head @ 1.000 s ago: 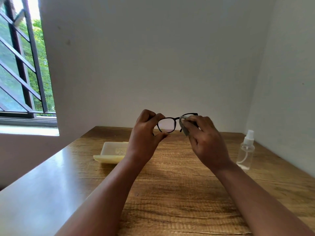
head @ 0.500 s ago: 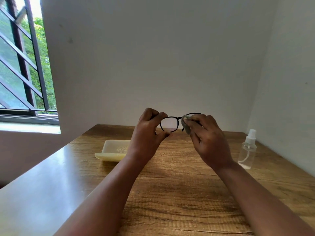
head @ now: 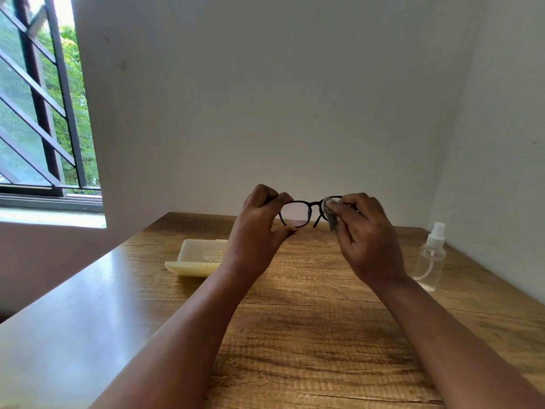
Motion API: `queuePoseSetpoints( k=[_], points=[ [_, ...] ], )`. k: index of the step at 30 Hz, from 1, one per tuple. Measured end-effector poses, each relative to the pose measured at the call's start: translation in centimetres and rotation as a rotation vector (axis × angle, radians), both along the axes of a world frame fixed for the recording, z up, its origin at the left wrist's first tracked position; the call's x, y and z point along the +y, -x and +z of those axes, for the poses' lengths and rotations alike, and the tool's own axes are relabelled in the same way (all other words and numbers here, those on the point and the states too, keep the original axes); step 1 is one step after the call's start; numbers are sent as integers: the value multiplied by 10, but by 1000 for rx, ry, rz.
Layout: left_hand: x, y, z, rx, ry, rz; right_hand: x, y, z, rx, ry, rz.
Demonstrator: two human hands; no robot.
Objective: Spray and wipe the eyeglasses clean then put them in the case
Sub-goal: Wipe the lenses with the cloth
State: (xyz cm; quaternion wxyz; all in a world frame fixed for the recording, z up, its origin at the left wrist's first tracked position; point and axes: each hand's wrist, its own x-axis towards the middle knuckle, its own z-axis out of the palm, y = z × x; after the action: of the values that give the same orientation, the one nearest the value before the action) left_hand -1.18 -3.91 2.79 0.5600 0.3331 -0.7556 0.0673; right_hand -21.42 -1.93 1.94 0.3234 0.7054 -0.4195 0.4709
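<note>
Black-framed plastic eyeglasses [head: 298, 212] are gripped at the left lens by the left hand [head: 259, 228]; a small grey cloth [head: 330, 214] is pinched onto the right lens by the right hand [head: 368, 240], above the wooden table [head: 309, 335].

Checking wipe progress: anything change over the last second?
Little. The left hand keeps pinching the black eyeglasses at their left lens; the right hand keeps the grey cloth pinched on the right lens, shifting only slightly. The open case and spray bottle stayed put on the wooden table.
</note>
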Motion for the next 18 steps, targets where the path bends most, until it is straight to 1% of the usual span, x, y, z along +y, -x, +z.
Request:
queuePoseSetpoints(
  k=[2, 4, 10, 14, 16, 18],
  points=[
    [-1, -1, 0, 13, -4, -4, -4, 4, 1, -103, -6, -52],
    [-2, -1, 0, 7, -3, 1, -5, 8, 0, -138, -28, -84],
    [0, -1, 0, -12, 2, 25, 1, -1, -3, 3, -74, 50],
    [-2, -3, 0, 16, 0, 16, -4, -2, -2, -122, -61, -3],
    [-2, -3, 0, 20, -2, 15, -4, 0, -4, -120, -62, -31],
    [-2, -3, 0, 22, -3, 14, -2, 0, -6, -64, -64, -19]
  ],
)
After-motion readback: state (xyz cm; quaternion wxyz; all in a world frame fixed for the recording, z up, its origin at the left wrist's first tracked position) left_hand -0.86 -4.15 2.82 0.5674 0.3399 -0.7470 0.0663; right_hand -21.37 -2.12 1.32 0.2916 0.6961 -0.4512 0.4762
